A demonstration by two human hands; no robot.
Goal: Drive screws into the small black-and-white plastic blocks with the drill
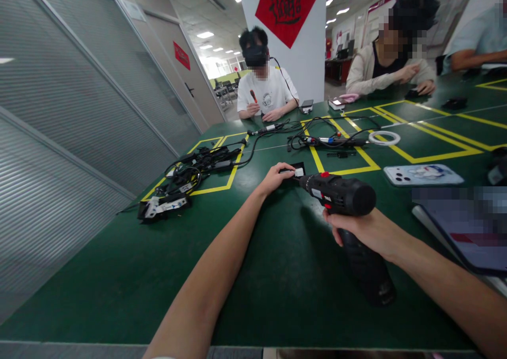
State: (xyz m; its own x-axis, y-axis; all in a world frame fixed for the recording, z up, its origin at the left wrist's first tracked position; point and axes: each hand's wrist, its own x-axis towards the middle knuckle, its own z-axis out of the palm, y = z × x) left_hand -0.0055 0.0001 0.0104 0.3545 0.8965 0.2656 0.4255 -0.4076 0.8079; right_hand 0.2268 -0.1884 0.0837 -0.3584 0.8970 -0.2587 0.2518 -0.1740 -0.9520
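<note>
Presently, we are gripping the black drill (343,194) in our right hand (358,225), aiming its tip (303,182) at a small dark piece (302,166) on the green table (119,280). Our left hand (276,179) is resting its fingers on that piece near the tip, pinching or merely pressing, we cannot tell; a sideways slip could be nicking them, and a loose hold could be letting the piece spin. Farther off, cables (219,164) are lying tangled.

On the green table (158,285), tangled black cables (214,158) lie left of a black pistol-shaped drill (343,195). A pale rectangular phone (423,175) lies right.
</note>
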